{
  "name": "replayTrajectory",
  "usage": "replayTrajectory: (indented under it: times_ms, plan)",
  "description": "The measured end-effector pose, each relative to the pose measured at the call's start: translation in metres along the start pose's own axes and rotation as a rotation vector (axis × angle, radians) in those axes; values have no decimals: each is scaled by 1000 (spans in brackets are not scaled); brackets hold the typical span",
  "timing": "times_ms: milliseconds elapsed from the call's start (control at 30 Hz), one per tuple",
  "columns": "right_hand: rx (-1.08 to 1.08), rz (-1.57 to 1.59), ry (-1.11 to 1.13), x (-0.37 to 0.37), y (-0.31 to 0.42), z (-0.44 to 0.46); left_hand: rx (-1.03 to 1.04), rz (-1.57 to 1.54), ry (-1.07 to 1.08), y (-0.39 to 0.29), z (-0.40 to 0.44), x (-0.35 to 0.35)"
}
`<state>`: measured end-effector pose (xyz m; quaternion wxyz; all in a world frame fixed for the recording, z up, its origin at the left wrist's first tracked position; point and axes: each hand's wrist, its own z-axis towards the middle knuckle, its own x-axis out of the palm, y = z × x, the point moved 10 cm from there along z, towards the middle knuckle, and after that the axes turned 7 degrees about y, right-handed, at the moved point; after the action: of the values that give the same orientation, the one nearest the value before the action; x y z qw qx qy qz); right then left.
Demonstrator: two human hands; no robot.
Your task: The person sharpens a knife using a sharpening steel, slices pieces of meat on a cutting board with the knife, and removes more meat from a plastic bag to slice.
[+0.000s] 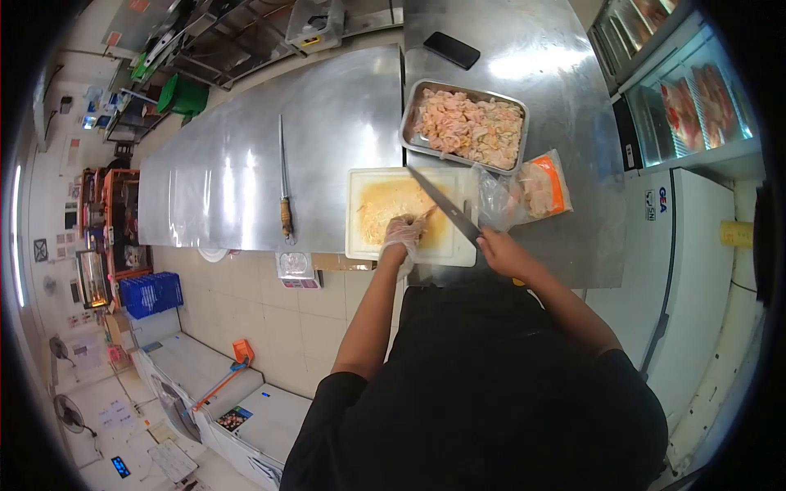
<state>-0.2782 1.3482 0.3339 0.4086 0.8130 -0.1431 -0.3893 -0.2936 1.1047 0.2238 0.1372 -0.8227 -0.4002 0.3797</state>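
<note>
My right hand is wrapped round the handle of a large knife. Its long blade slants up and left across the right part of a white cutting board. In a clear plastic glove, my left hand rests on the board left of the blade, fingers drawn together. At its fingertips is a small reddish piece of meat, partly hidden by the glove and the knife. Yellowish wet residue covers the middle of the board. Behind the board, a metal tray holds a heap of pale pink cut meat.
Right of the board lie a clear plastic bag and an orange-marked packet of meat. A sharpening steel lies to the left on the metal table. A black phone sits at the back. A lit display fridge stands right.
</note>
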Motion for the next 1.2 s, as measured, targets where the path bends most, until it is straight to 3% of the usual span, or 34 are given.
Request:
replayTrajectory:
  times_ms: [33, 100, 167, 267, 333, 467, 567, 633, 733, 867, 933, 1033, 1200]
  plan:
    - [34, -29, 132, 22, -2, 9, -7, -11, -5, 5, -7, -9]
    - [40, -93, 183, 49, 3, 23, -87, 18, 3, 21, -18, -24]
    - [44, -160, 237, 65, 4, 30, -35, 78, -94, 40, -6, -35]
    - [100, -216, 167, 59, 3, 34, -118, 165, -73, 43, -20, -49]
    - [157, -237, 103, 49, 7, 32, -66, 132, -197, 36, -30, -61]
    - [136, -240, 174, 67, 28, 30, -168, 121, -243, 37, -48, -62]
    - [117, -303, 251, 96, 25, 26, -46, 108, -355, 33, -58, -55]
    - [179, -319, 278, 104, 15, 24, 433, 10, -560, 2, -74, -60]
    - [279, -357, 265, 115, 11, 24, 435, 51, -532, 9, -63, -53]
    - [113, -380, 38, 128, 48, 86, 485, 85, -437, 14, -48, -45]
    - [160, -415, 37, 125, 73, 124, 598, 43, -388, 12, -49, -46]
    - [141, -401, 23, 120, 76, 130, 603, 30, -306, 8, -50, -53]
    - [324, -391, 7, 99, 35, 44, 652, -81, -461, 2, -49, -62]
